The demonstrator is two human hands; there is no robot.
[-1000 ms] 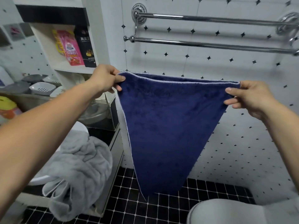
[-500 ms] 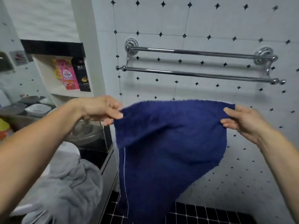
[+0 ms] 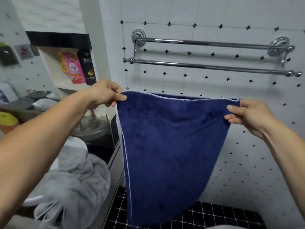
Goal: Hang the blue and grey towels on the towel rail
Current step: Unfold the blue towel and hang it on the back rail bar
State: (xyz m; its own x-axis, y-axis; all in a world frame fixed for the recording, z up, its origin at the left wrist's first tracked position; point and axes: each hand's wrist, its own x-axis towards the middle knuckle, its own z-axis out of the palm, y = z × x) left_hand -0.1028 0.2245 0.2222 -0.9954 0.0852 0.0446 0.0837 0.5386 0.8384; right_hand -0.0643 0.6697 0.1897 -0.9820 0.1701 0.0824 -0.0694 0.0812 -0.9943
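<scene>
Blue towel (image 3: 171,146) hides wall behind; grey towel (image 3: 72,187) cut by bottom edge; packet (image 3: 72,68) print too blurred to read.

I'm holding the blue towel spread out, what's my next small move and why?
Probably raise the blue towel and drape it over the front bar of the towel rail: left hand and right hand pinch its top corners below the bare bars.

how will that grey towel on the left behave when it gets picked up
Probably floppy: the grey towel lies crumpled in soft folds, so it should sag from wherever it is gripped. Its thick, bulky heap suggests moderate weight. The fuzzy pile looks unlikely to slip.
</scene>
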